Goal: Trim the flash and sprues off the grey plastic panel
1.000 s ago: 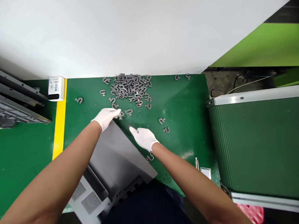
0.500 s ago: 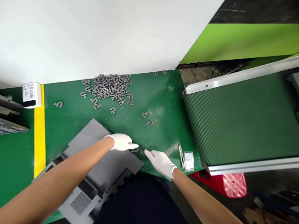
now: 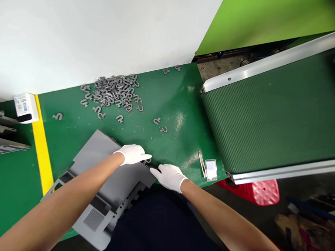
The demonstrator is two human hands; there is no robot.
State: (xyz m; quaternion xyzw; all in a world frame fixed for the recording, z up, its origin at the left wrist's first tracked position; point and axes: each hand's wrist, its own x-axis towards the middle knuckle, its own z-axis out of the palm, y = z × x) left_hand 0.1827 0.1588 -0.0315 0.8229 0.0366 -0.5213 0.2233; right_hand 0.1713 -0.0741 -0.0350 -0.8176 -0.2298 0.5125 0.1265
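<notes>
My left hand [image 3: 133, 154], in a white glove, is closed on a small grey U-shaped clip [image 3: 147, 161] beside the upper right edge of a grey panel [image 3: 117, 179]. Just to the right, my right hand [image 3: 169, 176], also gloved, is closed round a small tool of which only a red bit and a dark tip show. That tip points at the clip. Behind both hands lies a heap of similar grey clips [image 3: 113, 91], with a few loose ones [image 3: 119, 118] nearer to me.
A white device [image 3: 26, 108] sits by the yellow stripe [image 3: 42, 153] on the green table [image 3: 179, 104]. Tweezers [image 3: 202, 164] and a clear case [image 3: 211, 170] lie at the right edge, near a conveyor [image 3: 273, 119]. Below it is a red stool [image 3: 261, 192].
My right hand has moved left, closer to my left hand, bringing the tool tip up to the clip. The whole view has shifted and turned slightly.
</notes>
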